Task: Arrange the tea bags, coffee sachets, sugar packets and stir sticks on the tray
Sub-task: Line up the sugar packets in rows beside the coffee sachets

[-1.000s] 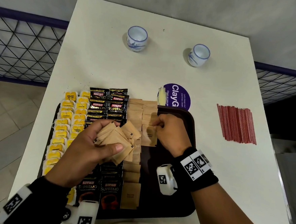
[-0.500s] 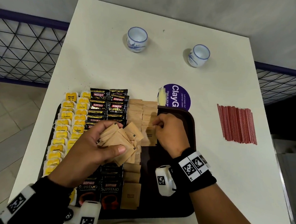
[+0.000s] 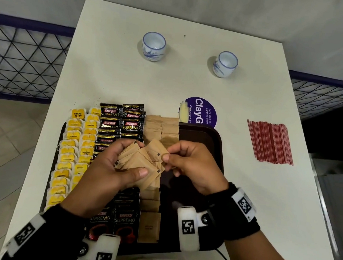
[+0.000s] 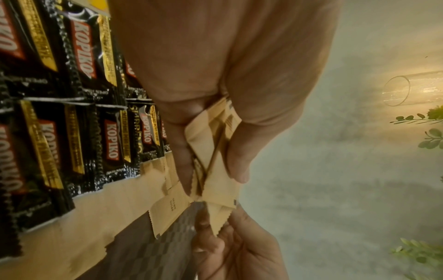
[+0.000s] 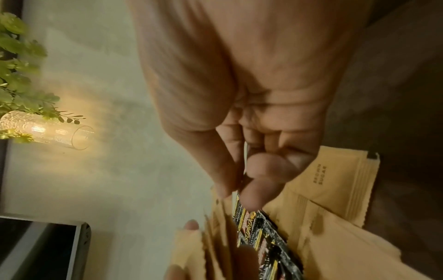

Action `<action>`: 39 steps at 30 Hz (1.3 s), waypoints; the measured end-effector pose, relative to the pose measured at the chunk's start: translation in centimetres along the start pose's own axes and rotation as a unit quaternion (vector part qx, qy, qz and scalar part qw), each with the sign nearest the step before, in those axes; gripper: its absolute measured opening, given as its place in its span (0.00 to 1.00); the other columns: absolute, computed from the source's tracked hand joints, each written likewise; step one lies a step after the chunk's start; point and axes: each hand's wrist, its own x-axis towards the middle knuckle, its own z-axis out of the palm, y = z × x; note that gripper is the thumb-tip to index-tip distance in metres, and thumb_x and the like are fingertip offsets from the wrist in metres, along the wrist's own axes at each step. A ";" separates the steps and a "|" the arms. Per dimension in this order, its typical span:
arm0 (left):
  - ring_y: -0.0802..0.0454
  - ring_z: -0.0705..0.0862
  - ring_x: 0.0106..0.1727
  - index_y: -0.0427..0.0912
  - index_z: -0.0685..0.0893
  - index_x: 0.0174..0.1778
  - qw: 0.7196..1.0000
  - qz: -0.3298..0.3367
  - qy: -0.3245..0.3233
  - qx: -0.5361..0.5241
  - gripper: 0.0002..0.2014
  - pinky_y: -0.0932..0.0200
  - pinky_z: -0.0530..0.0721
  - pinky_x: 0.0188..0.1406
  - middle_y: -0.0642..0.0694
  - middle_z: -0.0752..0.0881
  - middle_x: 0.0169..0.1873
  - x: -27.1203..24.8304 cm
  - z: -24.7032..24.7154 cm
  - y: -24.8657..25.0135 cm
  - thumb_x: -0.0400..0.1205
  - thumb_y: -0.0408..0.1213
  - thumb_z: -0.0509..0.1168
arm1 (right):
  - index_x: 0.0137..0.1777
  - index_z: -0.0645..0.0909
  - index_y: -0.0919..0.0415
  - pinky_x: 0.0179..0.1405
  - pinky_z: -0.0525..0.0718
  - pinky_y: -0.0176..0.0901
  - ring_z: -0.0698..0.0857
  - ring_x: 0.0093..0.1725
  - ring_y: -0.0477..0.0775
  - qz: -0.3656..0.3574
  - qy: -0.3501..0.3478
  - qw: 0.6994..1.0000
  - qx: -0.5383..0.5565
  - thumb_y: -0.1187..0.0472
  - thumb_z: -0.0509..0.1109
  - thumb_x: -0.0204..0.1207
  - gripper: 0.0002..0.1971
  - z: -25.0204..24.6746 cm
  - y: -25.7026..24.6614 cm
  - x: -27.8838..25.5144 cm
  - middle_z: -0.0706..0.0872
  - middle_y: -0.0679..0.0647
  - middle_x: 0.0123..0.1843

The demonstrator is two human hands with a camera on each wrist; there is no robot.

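While the left hand (image 3: 110,172) curls around a loose fan of brown sugar packets (image 3: 142,160) above the middle of the tray (image 3: 206,136), the right hand (image 3: 192,165) pinches the right corner of the topmost packet between thumb and forefinger, its other fingers folded in. Both grips are closed on paper; neither hand is free.

These packets look light, thin and limp, with serrated ends, so they should slide over one another easily and could spill from the fan if the left grip loosens. Taking one by a corner or short edge seems the safest way to peel it off singly; squeezing the middle would likely drag neighbours along.

On the tray, the laid sugar packets (image 3: 160,129) form two columns running near to far, each packet overlapping the next; the right column stops short, leaving bare tray near the hands. Judging by that, the pinched packet belongs there, turned square to match its neighbours. The held ones splay at mixed angles.

Left of the sugar lie coffee sachets (image 3: 120,124), then yellow tea bags (image 3: 72,149), in like columns. The red stir sticks (image 3: 269,141) rest on the desk (image 3: 170,83) to the right, apart from the tray, long axes running near to far.
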 end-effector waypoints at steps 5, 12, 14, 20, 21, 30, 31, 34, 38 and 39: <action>0.47 0.92 0.54 0.52 0.87 0.60 1.000 0.000 -0.006 0.012 0.27 0.50 0.92 0.49 0.46 0.92 0.53 -0.1 -0.2 0.0 0.67 0.30 0.82 | 0.42 0.82 0.65 0.20 0.75 0.36 0.87 0.28 0.52 -0.015 0.026 0.998 0.049 0.75 0.74 0.76 0.06 -0.6 -0.3 0.1 0.89 0.60 0.31; 0.48 0.92 0.56 0.57 0.87 0.61 0.999 0.002 0.006 0.039 0.28 0.52 0.92 0.50 0.47 0.92 0.56 -0.4 -0.9 0.2 0.66 0.34 0.82 | 0.46 0.85 0.67 0.22 0.77 0.37 0.88 0.29 0.53 -0.022 0.040 0.996 0.075 0.73 0.73 0.78 0.03 -1.6 -0.5 0.0 0.91 0.62 0.36; 0.47 0.92 0.55 0.55 0.87 0.62 0.999 0.000 0.010 0.034 0.29 0.54 0.92 0.47 0.47 0.92 0.55 -0.5 -1.1 0.4 0.65 0.32 0.84 | 0.46 0.85 0.67 0.23 0.76 0.37 0.88 0.30 0.53 -0.024 0.056 0.996 0.072 0.73 0.72 0.78 0.02 -2.5 -0.5 0.0 0.91 0.63 0.38; 0.48 0.92 0.51 0.53 0.86 0.62 0.999 -0.001 0.028 0.035 0.27 0.60 0.90 0.39 0.47 0.92 0.53 -0.6 -1.9 0.6 0.68 0.29 0.79 | 0.47 0.87 0.67 0.25 0.81 0.40 0.88 0.32 0.53 -0.020 0.099 0.991 -0.092 0.73 0.70 0.80 0.05 -5.3 0.6 -0.1 0.92 0.64 0.39; 0.48 0.92 0.51 0.52 0.86 0.63 0.999 -0.002 0.028 0.032 0.26 0.61 0.90 0.38 0.47 0.92 0.53 -0.6 -1.9 0.5 0.70 0.27 0.77 | 0.47 0.87 0.67 0.25 0.81 0.39 0.88 0.31 0.52 -0.019 0.100 0.988 -0.118 0.73 0.70 0.80 0.05 -5.4 0.8 -0.1 0.92 0.62 0.39; 0.50 0.92 0.52 0.50 0.86 0.63 0.999 -0.008 0.029 0.027 0.26 0.61 0.90 0.39 0.49 0.92 0.54 -0.8 -1.5 0.3 0.72 0.23 0.76 | 0.43 0.88 0.58 0.28 0.83 0.36 0.89 0.31 0.47 -0.004 0.076 0.967 -0.243 0.69 0.71 0.80 0.08 -4.5 2.4 0.8 0.92 0.57 0.36; 0.50 0.92 0.52 0.51 0.86 0.63 0.999 -0.006 0.028 0.028 0.26 0.61 0.90 0.40 0.49 0.92 0.54 -0.9 -1.5 0.3 0.72 0.24 0.76 | 0.42 0.88 0.57 0.28 0.83 0.36 0.89 0.31 0.47 -0.005 0.077 0.966 -0.248 0.69 0.71 0.80 0.09 -4.3 2.4 0.8 0.92 0.56 0.36; 0.51 0.92 0.53 0.53 0.86 0.63 0.999 -0.001 0.028 0.039 0.27 0.60 0.91 0.41 0.49 0.92 0.54 -0.9 -1.6 0.4 0.69 0.30 0.77 | 0.42 0.87 0.55 0.28 0.84 0.36 0.89 0.30 0.46 -0.006 0.082 0.962 -0.259 0.67 0.71 0.80 0.08 -4.0 2.5 1.1 0.91 0.54 0.35; 0.50 0.91 0.54 0.53 0.86 0.63 0.998 -0.004 0.028 0.048 0.26 0.57 0.91 0.44 0.50 0.91 0.55 -0.8 -1.6 0.3 0.69 0.29 0.78 | 0.42 0.87 0.54 0.30 0.83 0.32 0.90 0.31 0.44 -0.009 0.090 0.955 -0.284 0.64 0.74 0.79 0.06 -3.4 2.5 1.4 0.90 0.49 0.33; 0.50 0.91 0.55 0.53 0.86 0.63 0.998 -0.005 0.028 0.050 0.26 0.56 0.91 0.45 0.50 0.91 0.55 -0.8 -1.6 0.2 0.70 0.29 0.78 | 0.42 0.87 0.54 0.30 0.83 0.32 0.90 0.31 0.44 -0.010 0.092 0.954 -0.285 0.64 0.74 0.79 0.06 -3.2 2.5 1.5 0.89 0.48 0.33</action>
